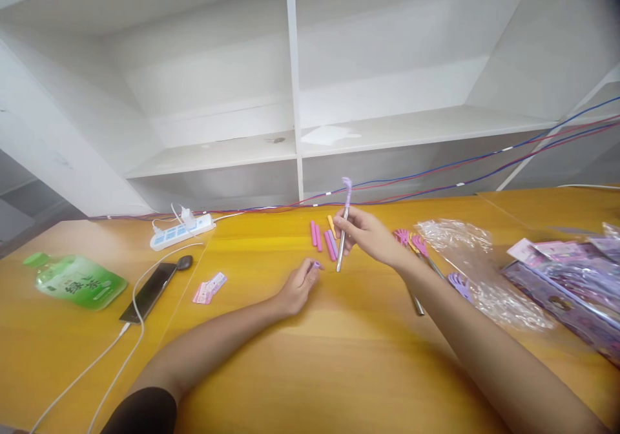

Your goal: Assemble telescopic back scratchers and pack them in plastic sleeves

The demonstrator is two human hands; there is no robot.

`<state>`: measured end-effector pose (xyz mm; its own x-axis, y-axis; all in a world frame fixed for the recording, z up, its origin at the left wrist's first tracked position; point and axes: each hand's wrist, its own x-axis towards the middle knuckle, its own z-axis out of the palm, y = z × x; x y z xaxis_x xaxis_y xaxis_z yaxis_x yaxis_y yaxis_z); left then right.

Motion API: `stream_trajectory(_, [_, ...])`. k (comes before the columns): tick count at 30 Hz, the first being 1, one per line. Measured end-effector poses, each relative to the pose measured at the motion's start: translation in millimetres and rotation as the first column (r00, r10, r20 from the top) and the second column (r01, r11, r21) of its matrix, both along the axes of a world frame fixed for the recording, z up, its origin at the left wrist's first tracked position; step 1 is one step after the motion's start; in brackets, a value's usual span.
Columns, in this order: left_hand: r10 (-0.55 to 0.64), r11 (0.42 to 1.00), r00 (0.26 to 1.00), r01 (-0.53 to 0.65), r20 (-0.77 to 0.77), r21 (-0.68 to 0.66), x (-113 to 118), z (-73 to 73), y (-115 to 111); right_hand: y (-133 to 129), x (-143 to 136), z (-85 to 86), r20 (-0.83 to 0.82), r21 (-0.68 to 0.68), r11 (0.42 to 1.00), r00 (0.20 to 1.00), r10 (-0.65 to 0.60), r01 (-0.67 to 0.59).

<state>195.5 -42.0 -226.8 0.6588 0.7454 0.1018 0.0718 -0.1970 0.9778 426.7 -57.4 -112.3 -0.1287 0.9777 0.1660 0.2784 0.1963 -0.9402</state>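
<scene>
My right hand (361,230) grips a metal rod (341,243) topped by a small purple claw-shaped head (347,188), held upright with a slight tilt. My left hand (296,287) is closed on a small purple piece (316,265) whose end shows at the fingertips; the rest of it is hidden. Behind and between the hands lie pink tubes (316,236), a purple tube (332,243) and an orange one (330,224). Beyond my right forearm are more claw heads, pink (419,245) and purple (459,285), some on metal rods.
Crumpled clear plastic bags (504,298) and a box of packaged items (557,292) sit at the right. At the left are a green bottle (80,282), a phone (149,292) with a cable, small cards (210,289) and a power strip (181,232). White shelves (217,156) stand behind.
</scene>
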Motion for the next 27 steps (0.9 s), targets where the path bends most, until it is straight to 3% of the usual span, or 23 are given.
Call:
stream_trajectory(4, [-0.052,0.994,0.999,0.053,-0.009,0.091,-3,5.2,-4,-4,-4,5.2,-0.093,-0.066,0.998,0.995,-0.026,0.020])
stream_trajectory(10, [0.038,0.999,0.999,-0.039,0.030,0.005,0,2.2,2,-3,-17,-6.0,-0.079,-0.109,0.994,0.997,-0.017,0.008])
stream_trajectory(18, [0.028,1.000,0.998,-0.028,0.060,-0.004,-1,3.9,3,-5,-14,3.6,-0.159,-0.046,0.989,0.976,-0.149,0.143])
stream_trajectory(27, [-0.003,0.997,1.000,0.004,-0.016,0.078,-3,7.8,2,-11,-23,7.4,-0.095,-0.015,0.987,0.982,-0.162,0.161])
